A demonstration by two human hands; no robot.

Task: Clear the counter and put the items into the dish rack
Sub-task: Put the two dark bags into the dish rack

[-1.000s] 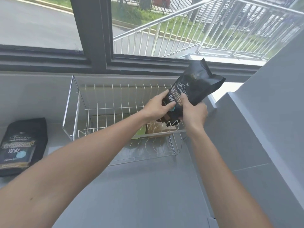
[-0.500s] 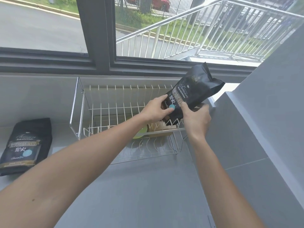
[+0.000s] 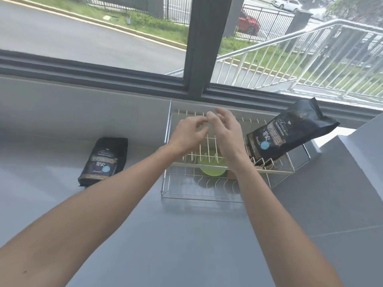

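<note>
A wire dish rack stands on the grey counter against the wall below the window. One black coffee bag leans tilted in the rack's right end. A second black coffee bag lies flat on the counter, left of the rack. My left hand and my right hand hover side by side over the rack's middle, both empty with fingers loosely spread. A green dish and a brown item sit low in the rack, partly hidden by my right wrist.
The grey counter stretches toward me. A raised grey ledge runs along the right side beside the rack. A dark window frame rises behind the rack.
Both hands have let go of the coffee bag, which now leans in the rack's right end, and have moved left over the rack's middle. The view has swung left.
</note>
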